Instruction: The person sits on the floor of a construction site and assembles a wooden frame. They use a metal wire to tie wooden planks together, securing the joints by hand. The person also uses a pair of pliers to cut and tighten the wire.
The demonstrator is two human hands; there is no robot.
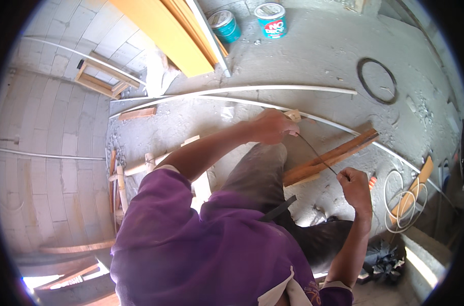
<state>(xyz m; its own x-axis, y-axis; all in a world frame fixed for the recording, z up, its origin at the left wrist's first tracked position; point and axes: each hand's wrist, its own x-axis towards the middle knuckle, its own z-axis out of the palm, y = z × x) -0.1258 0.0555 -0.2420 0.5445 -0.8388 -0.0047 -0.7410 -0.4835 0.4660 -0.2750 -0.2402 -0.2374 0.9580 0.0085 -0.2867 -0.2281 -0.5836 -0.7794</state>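
Note:
A thin dark wire or rod (316, 151) stretches between my two hands. My left hand (275, 126) is closed around its upper end, beside my knee. My right hand (354, 187) is closed on the lower end, with the fist turned inward. Under the wire lies a reddish-brown wooden beam (339, 154), slanting up to the right on the concrete floor. A small pale piece (293, 115) shows just behind my left hand; whether I touch it I cannot tell. Near my right fist is a small orange-and-white object (372, 182), perhaps a handle.
Long white pipes (232, 90) cross the floor ahead. Two teal buckets (271, 21) stand at the back beside leaning yellow boards (165, 35). A black coil (362, 81) lies far right, and a white cable coil (395, 204) rests over a plank. A wooden frame (102, 76) leans left.

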